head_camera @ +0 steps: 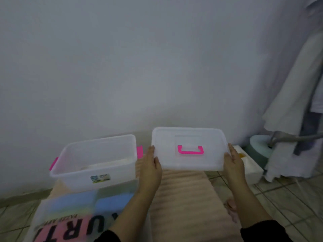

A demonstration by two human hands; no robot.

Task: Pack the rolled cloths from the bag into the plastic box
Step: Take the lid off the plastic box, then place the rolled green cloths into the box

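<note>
A clear plastic box (97, 175) with pink side clips stands open on a peach towel, left of centre. Its clear lid (189, 165) with a pink handle hangs in the air to the right of the box. My left hand (150, 165) grips the lid's left edge and my right hand (233, 163) grips its right edge. In front of the box lies a translucent bag (57, 217) with black letters; blue and pale green rolled cloths (111, 203) show through it.
The peach towel (185, 198) covers the tiled floor (288, 203) under the box. A white wall rises just behind. At the right stand a white foam block (251, 168), a round teal base (258, 147) and hanging white fabric (297, 105).
</note>
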